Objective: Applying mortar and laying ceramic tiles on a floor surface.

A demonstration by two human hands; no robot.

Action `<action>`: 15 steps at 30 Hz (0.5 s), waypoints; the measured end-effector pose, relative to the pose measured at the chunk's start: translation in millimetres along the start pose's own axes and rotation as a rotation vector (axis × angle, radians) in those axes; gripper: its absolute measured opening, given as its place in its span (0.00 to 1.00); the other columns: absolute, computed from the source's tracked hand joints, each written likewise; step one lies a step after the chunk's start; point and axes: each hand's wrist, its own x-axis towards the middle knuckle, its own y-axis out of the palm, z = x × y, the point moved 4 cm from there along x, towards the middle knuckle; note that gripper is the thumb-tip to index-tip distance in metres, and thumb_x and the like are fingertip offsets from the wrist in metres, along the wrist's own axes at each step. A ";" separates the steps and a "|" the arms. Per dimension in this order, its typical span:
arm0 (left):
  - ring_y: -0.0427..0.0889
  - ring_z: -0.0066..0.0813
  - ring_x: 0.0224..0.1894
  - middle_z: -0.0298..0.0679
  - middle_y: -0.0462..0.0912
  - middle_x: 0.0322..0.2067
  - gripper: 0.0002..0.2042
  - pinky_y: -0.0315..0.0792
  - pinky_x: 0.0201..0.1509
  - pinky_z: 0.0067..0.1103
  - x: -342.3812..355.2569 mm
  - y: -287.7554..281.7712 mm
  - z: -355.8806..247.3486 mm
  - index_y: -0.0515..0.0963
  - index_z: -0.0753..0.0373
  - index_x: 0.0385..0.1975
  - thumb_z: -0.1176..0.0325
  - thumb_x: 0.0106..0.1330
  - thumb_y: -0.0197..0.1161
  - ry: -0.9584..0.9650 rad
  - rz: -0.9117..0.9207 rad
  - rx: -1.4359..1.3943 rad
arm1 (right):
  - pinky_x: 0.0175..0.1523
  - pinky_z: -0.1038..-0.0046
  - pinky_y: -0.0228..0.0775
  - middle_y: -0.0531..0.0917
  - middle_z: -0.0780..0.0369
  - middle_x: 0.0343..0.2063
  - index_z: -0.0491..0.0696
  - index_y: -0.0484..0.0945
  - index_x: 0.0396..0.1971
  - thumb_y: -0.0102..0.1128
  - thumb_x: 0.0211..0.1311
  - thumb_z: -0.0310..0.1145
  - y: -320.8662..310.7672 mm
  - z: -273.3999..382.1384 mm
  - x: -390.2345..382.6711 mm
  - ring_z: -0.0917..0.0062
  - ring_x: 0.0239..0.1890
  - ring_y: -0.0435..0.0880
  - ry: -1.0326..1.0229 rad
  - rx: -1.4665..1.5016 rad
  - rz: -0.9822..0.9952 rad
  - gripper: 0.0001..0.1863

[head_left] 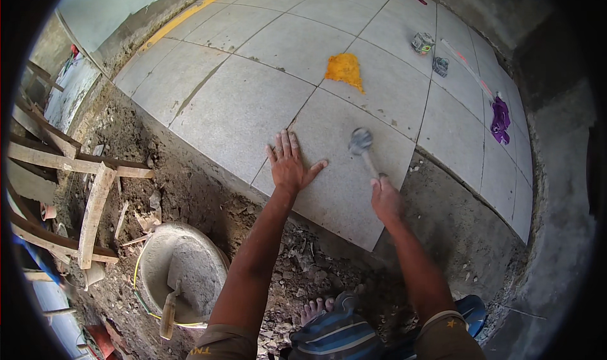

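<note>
My left hand (290, 164) lies flat with its fingers spread, across the joint between two large grey floor tiles (341, 189). In my right hand (386, 200) is the handle of a mallet (361, 142), its dark, rounded head blurred over the same tile. Whether the head touches the tile I cannot tell. This tile sits at the near edge of the tiled floor, with bare grey mortar (436, 202) along its right side. Beyond my hands a crumpled orange cloth (344, 71) rests on the tiles.
A mortar bucket (221, 259) with a wooden-handled trowel (168, 312) stands on rubble at lower left. Wooden boards (97, 214) lie further left. At far right are a tape measure (422, 42), a dark small object (441, 66), a thin rod (468, 68) and a purple cloth (500, 120).
</note>
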 end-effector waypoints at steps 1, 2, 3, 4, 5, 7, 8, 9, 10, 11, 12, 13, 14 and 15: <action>0.40 0.48 0.81 0.54 0.43 0.78 0.62 0.31 0.80 0.49 0.5 -0.2 1.4 0.43 0.70 0.77 0.17 0.57 0.40 0.005 -0.005 -0.002 | 0.36 0.45 0.72 0.82 0.44 0.27 0.47 0.74 0.41 0.48 0.76 0.46 -2.5 0.5 1.7 0.41 0.32 0.82 0.027 -0.038 0.045 0.16; 0.40 0.48 0.81 0.54 0.43 0.78 0.62 0.31 0.80 0.49 2.4 -0.4 3.6 0.43 0.70 0.77 0.17 0.57 0.40 0.005 -0.008 -0.002 | 0.36 0.45 0.72 0.82 0.44 0.27 0.47 0.74 0.41 0.48 0.76 0.46 -5.8 3.3 2.8 0.41 0.32 0.82 0.025 -0.037 0.043 0.16; 0.39 0.48 0.81 0.54 0.43 0.78 0.62 0.31 0.80 0.49 0.8 -2.4 3.3 0.43 0.70 0.77 0.17 0.57 0.40 0.010 -0.001 0.001 | 0.36 0.45 0.73 0.82 0.44 0.27 0.47 0.74 0.41 0.48 0.76 0.45 -14.0 6.9 0.4 0.41 0.33 0.82 0.003 0.029 -0.019 0.16; 0.39 0.48 0.81 0.55 0.43 0.78 0.62 0.31 0.80 0.48 -0.8 -3.7 2.6 0.43 0.70 0.77 0.17 0.57 0.40 0.015 0.005 0.005 | 0.37 0.45 0.74 0.83 0.43 0.27 0.47 0.74 0.41 0.48 0.76 0.45 -19.4 8.5 -1.9 0.42 0.33 0.82 -0.020 0.096 -0.081 0.16; 0.39 0.48 0.81 0.55 0.43 0.78 0.62 0.31 0.80 0.48 -2.3 -3.6 1.8 0.43 0.70 0.77 0.17 0.57 0.40 0.017 0.009 0.004 | 0.37 0.45 0.74 0.83 0.43 0.27 0.47 0.74 0.41 0.48 0.76 0.45 -18.2 3.4 -5.5 0.42 0.33 0.82 -0.015 0.094 -0.079 0.16; 0.39 0.49 0.80 0.56 0.43 0.78 0.63 0.31 0.80 0.47 0.5 -3.5 -2.0 0.43 0.70 0.77 0.17 0.57 0.40 0.028 0.000 -0.006 | 0.38 0.46 0.75 0.83 0.44 0.28 0.46 0.74 0.42 0.49 0.76 0.45 -16.9 -4.2 -10.8 0.43 0.35 0.83 -0.052 -0.115 -0.016 0.16; 0.39 0.49 0.80 0.56 0.43 0.78 0.63 0.31 0.80 0.47 0.0 -3.4 -3.9 0.43 0.70 0.77 0.17 0.57 0.40 0.034 -0.001 -0.010 | 0.38 0.46 0.75 0.83 0.44 0.28 0.46 0.74 0.42 0.49 0.76 0.45 -20.1 -9.2 -12.7 0.43 0.35 0.83 -0.048 -0.118 -0.021 0.16; 0.40 0.50 0.80 0.56 0.43 0.77 0.63 0.31 0.80 0.47 -3.1 -2.3 -2.4 0.43 0.70 0.77 0.16 0.56 0.40 0.033 0.020 -0.005 | 0.39 0.47 0.75 0.83 0.44 0.28 0.46 0.75 0.42 0.49 0.76 0.44 -26.1 -7.5 -14.2 0.43 0.35 0.83 -0.002 -0.107 0.001 0.15; 0.40 0.50 0.80 0.57 0.43 0.77 0.63 0.32 0.80 0.47 -4.2 -1.2 -0.9 0.43 0.70 0.77 0.16 0.56 0.41 0.032 0.042 0.000 | 0.39 0.47 0.75 0.83 0.44 0.28 0.47 0.75 0.42 0.48 0.76 0.44 -28.8 -8.5 -15.3 0.44 0.36 0.83 0.044 -0.095 0.022 0.15; 0.40 0.50 0.80 0.57 0.43 0.77 0.63 0.32 0.80 0.47 -1.1 -1.3 1.0 0.43 0.70 0.77 0.16 0.56 0.41 0.034 0.041 0.003 | 0.39 0.47 0.75 0.83 0.44 0.28 0.47 0.75 0.42 0.48 0.76 0.44 -25.0 -13.4 -16.8 0.44 0.36 0.83 0.045 -0.092 0.021 0.15; 0.40 0.51 0.80 0.57 0.43 0.77 0.63 0.32 0.80 0.47 0.0 -2.2 1.0 0.43 0.70 0.77 0.16 0.56 0.41 0.052 0.014 -0.008 | 0.39 0.47 0.75 0.83 0.44 0.28 0.47 0.75 0.43 0.48 0.76 0.44 -24.4 -16.7 -23.0 0.44 0.35 0.83 -0.004 -0.072 -0.042 0.15; 0.40 0.52 0.80 0.57 0.43 0.77 0.64 0.33 0.80 0.46 -0.4 -3.0 0.0 0.43 0.70 0.77 0.16 0.56 0.42 0.071 -0.014 -0.019 | 0.39 0.47 0.75 0.83 0.44 0.28 0.47 0.76 0.43 0.48 0.76 0.44 -25.9 -20.3 -28.3 0.44 0.35 0.83 -0.052 -0.052 -0.106 0.16; 0.40 0.52 0.80 0.57 0.43 0.77 0.64 0.33 0.80 0.46 -4.7 -2.2 -2.4 0.43 0.70 0.77 0.16 0.56 0.42 0.078 -0.008 -0.018 | 0.39 0.47 0.75 0.83 0.44 0.28 0.47 0.76 0.43 0.48 0.76 0.44 -27.7 -27.1 -31.9 0.44 0.35 0.83 -0.043 -0.051 -0.105 0.16; 0.40 0.52 0.80 0.57 0.43 0.77 0.64 0.33 0.80 0.46 -4.4 -1.2 -1.4 0.43 0.71 0.77 0.16 0.55 0.42 0.076 0.005 -0.007 | 0.38 0.48 0.74 0.83 0.45 0.28 0.47 0.75 0.43 0.48 0.76 0.45 -25.9 -25.1 -28.5 0.44 0.34 0.83 -0.010 -0.092 -0.016 0.16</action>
